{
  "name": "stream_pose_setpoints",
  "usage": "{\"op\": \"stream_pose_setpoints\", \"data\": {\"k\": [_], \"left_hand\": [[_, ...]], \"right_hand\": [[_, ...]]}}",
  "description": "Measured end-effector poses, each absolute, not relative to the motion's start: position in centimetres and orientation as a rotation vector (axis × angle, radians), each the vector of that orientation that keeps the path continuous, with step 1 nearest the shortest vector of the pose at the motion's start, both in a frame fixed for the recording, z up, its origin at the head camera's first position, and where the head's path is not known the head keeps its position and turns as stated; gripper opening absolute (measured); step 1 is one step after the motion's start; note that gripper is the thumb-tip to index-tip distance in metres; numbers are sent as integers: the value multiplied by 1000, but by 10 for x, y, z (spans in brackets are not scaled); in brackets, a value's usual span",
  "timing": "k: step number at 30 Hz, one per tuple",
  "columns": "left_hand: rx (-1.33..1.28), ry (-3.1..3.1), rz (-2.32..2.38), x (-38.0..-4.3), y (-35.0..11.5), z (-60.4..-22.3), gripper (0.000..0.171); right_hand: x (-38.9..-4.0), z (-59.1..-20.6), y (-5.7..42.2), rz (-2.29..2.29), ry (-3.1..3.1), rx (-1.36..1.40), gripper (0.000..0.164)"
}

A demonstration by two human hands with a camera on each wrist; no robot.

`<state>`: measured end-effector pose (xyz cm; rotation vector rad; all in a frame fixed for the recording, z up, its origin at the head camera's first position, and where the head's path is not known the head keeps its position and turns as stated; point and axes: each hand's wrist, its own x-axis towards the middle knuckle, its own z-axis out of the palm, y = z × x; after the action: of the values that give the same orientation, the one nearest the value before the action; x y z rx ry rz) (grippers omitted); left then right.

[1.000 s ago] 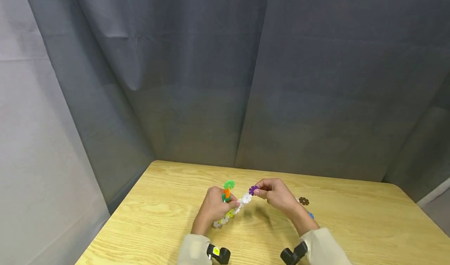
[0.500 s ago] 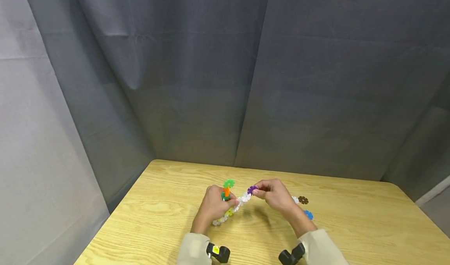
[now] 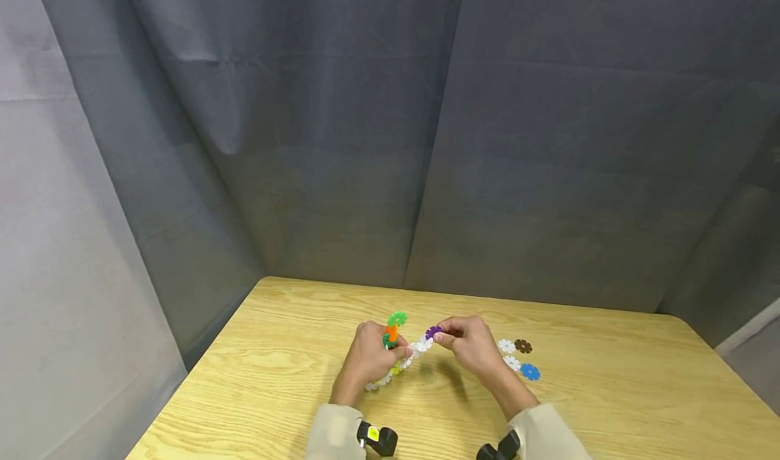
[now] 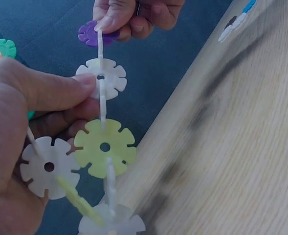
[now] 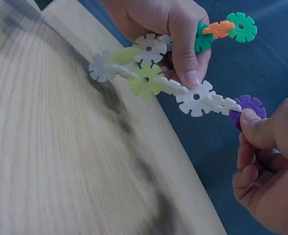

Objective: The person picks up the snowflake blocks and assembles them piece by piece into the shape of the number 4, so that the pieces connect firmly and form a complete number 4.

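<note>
A chain of slotted plastic snowflake discs hangs between both hands above the table. My left hand (image 3: 370, 358) pinches a white disc (image 4: 115, 78) of it between thumb and fingers. At the chain's right end, the thumb and fingers of my right hand (image 3: 474, 347) pinch a purple disc (image 5: 251, 108), joined to a white disc seen edge-on. A pale yellow disc (image 4: 104, 148) and several white ones bend back under my left hand. From there a dark green disc (image 5: 203, 39), an orange disc (image 5: 219, 29) and a bright green disc (image 3: 397, 318) stick out past the left hand.
Loose discs lie right of my right hand on the wooden table (image 3: 280, 351): a brown disc (image 3: 523, 346), a blue disc (image 3: 530, 372) and two white ones, one of them the far white disc (image 3: 506, 345). A grey curtain (image 3: 341, 175) hangs behind the table.
My right hand has shifted slightly left with the purple disc, toward the left hand. Its arm now uncovers the white and blue loose discs. The left hand stays nearly still.
</note>
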<state>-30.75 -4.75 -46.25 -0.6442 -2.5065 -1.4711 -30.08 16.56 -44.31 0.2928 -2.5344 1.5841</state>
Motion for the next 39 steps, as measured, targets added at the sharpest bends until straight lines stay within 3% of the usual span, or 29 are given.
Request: {"op": "stream_pose_setpoints", "data": {"k": [28, 39], "left_hand": [[-646, -2556, -1481, -310, -43, -464, 12], [-658, -2549, -1517, -309, -46, -466, 14]], "right_hand": [[-300, -437, 181, 1558, -2624, 411, 4], [-295, -436, 198, 1578, -2640, 238, 16]]}}
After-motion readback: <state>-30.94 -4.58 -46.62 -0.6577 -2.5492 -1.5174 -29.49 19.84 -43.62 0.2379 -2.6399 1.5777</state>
